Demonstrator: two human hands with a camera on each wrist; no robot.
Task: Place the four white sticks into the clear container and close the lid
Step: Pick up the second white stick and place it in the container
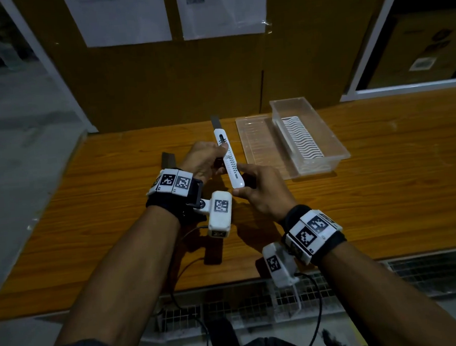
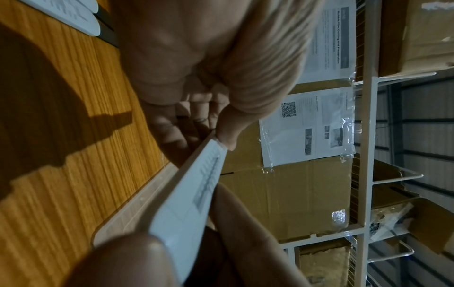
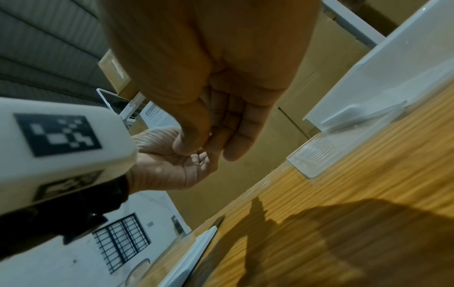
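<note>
slotted white stick [image 1: 227, 156], both hands gripping

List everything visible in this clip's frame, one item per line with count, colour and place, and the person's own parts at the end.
white stick: one, white with a dark slot, held up above the table between both hands
container: one, clear, on the table at the right, open, with a white ribbed insert inside
lid: one, clear, flat on the table beside the container's left side
table: one, orange-brown wood grain
paper sheets: two, white, taped to the brown cardboard wall behind the table
wrist bands: two, black with black-and-white markers, one per wrist
left hand: grips the stick's upper part
right hand: pinches the stick's lower end
</note>
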